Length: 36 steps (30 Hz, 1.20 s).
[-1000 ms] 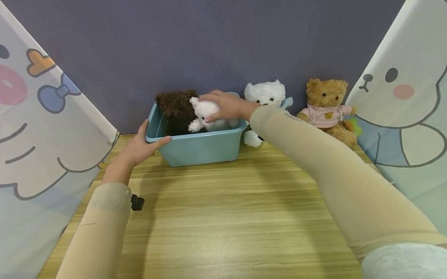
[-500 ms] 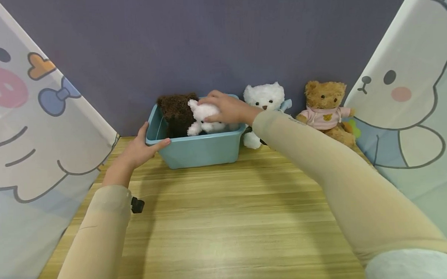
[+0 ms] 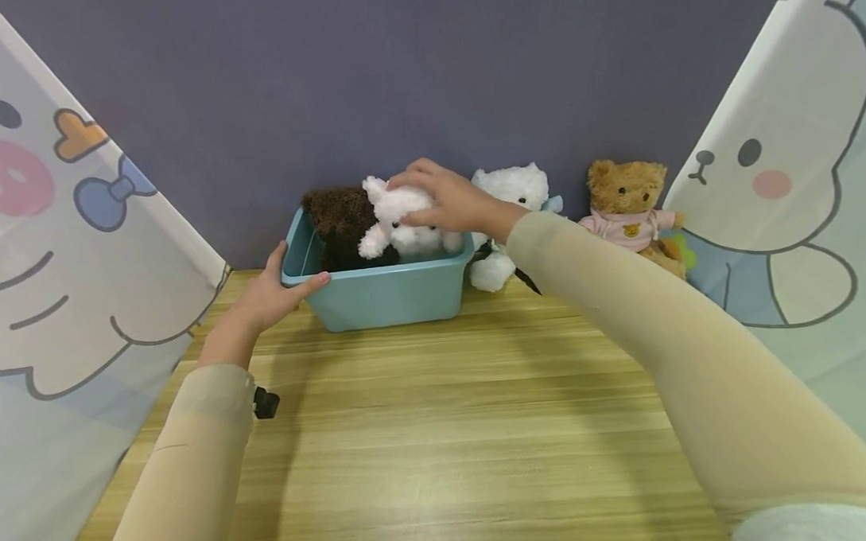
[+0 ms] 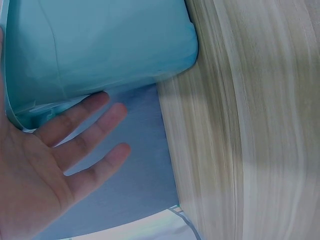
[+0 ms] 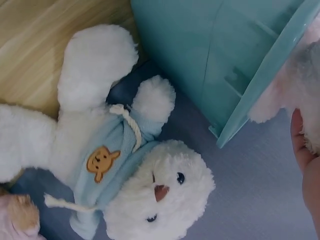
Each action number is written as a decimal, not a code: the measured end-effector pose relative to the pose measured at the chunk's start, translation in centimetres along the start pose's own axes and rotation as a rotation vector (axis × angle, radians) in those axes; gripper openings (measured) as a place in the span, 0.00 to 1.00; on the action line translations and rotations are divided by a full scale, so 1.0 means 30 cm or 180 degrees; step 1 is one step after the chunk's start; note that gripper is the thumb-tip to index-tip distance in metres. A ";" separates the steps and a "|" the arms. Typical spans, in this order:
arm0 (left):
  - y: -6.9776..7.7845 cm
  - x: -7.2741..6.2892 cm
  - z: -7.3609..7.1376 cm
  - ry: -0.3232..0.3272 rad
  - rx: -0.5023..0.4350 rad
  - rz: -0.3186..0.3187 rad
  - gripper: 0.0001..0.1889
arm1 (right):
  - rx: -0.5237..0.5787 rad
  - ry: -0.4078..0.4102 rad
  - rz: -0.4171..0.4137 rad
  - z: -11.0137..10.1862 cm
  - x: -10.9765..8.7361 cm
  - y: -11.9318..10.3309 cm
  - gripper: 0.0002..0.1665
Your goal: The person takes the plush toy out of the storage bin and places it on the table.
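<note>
At the back of the table stands a light-blue plastic bin (image 3: 384, 300). My left hand (image 3: 265, 296) holds its near left corner, thumb along the front rim. In the left wrist view, several fingers (image 4: 85, 142) spread loosely below the bin's end wall. My right hand (image 3: 448, 198) grips a small white plush toy (image 3: 400, 224) with pinkish paws by the head, from above and the right. The toy's head and paws show above the bin's front rim; its lower body is hidden behind it. A dark-brown plush toy (image 3: 336, 218) sits in the bin to its left.
Right of the bin sits a white teddy bear (image 5: 162, 200) in a light-blue hoodie, partly behind my right arm. Farther right sits a tan teddy bear (image 3: 626, 188) in a pink hoodie. A dark wall (image 3: 426, 80) stands behind; printed cloth panels (image 3: 782, 210) flank the table.
My right hand has raised the small white plush toy a little, so more of it shows above the rim. The left hand and bin keep their places.
</note>
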<state>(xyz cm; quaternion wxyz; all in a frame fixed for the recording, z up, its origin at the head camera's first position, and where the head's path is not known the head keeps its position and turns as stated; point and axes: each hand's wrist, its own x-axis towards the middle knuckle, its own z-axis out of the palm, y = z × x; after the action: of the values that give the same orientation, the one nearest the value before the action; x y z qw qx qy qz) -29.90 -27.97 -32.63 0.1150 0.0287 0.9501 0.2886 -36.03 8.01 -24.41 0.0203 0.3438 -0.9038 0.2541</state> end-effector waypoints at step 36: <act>-0.006 -0.003 -0.005 -0.0036 -0.0002 -0.0035 0.68 | 0.0323 0.2194 -0.0771 -0.192 -0.155 -0.029 0.26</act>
<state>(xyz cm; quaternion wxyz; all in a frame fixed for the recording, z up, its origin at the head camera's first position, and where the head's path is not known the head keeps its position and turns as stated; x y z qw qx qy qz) -29.84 -28.21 -32.60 0.1220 0.0251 0.9495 0.2881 -32.71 13.03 -20.01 0.3364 0.3430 -0.7828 0.3954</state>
